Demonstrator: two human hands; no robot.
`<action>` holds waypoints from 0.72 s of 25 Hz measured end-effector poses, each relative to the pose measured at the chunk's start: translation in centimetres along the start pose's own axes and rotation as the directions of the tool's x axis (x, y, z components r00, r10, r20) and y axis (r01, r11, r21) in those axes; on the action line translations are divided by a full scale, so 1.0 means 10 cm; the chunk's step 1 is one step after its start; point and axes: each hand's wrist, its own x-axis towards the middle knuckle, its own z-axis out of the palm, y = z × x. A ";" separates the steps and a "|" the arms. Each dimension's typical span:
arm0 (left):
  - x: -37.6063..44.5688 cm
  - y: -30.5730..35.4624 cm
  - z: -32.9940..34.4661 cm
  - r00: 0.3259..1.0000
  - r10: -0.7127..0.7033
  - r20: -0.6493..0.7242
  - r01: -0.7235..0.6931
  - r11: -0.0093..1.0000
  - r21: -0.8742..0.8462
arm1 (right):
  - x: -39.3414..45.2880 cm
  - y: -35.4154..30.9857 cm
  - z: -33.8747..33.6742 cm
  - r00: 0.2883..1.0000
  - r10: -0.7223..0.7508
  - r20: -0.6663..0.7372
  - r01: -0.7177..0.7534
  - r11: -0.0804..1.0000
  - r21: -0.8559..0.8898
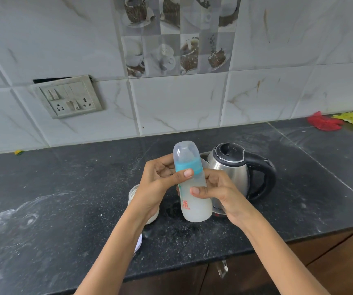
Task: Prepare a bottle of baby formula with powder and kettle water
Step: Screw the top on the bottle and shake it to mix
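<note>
Black speckled countertop (69,209), marble-tiled wall behind, steel kettle (233,171) at right. Capped baby bottle (192,188), milky inside, held clear of the counter, long axis near upright, cap tilted slightly left. Left hand (160,179) grips the teal collar; right hand (218,192) grips mid-body. Powder jar (133,193) sits behind left wrist.

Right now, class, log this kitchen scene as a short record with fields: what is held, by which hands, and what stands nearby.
held item: clear plastic baby bottle with blue collar, capped, holding cloudy white liquid
left hand: grips bottle near collar
right hand: grips bottle body
behind bottle: steel electric kettle with black handle, lid closed
under left wrist: glass jar, partly hidden
surface: black stone counter
</note>
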 end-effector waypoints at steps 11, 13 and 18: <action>-0.30 -0.58 -0.16 0.987 -0.051 -0.150 0.126 0.827 0.548 | -0.07 0.15 -0.05 0.999 0.037 0.022 -0.042 0.798 0.601; -0.46 -1.02 -0.22 0.998 -0.029 -0.057 0.063 0.621 0.781 | -0.08 0.17 -0.02 0.998 0.061 -0.005 -0.043 0.760 0.649; -0.97 -1.77 0.01 0.971 -0.209 -0.117 0.150 0.149 0.977 | -0.14 0.16 -0.04 0.972 0.132 -0.193 0.019 0.778 0.628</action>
